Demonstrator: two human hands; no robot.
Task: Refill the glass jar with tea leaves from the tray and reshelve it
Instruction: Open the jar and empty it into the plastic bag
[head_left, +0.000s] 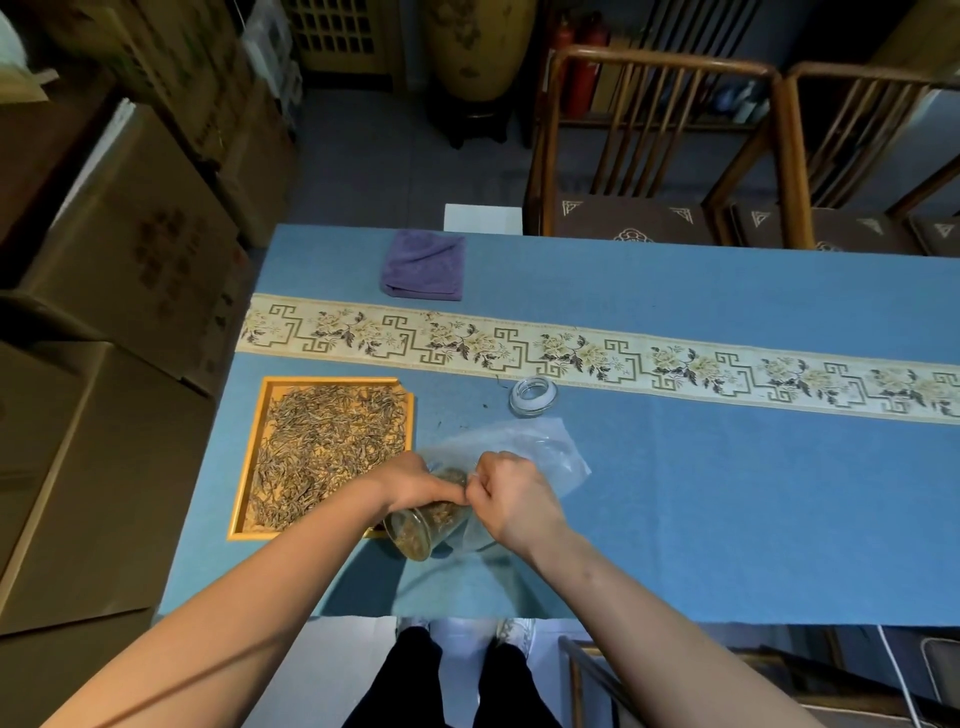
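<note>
The left hand (415, 480) grips the glass jar (428, 522), which is tilted with its base toward the near table edge and holds some tea leaves; the right hand (511, 493) pinches the edge of a clear plastic bag (540, 449) at the jar's mouth; the wooden tray (244, 462) of tea leaves (327, 447) lies just left, close to the table's (727, 493) left edge; the jar's lid (533, 396) sits beyond the bag, beside the patterned runner (675, 364); bare blue cloth stretches to the right; a folded purple cloth (423, 265) lies near the far edge.
</note>
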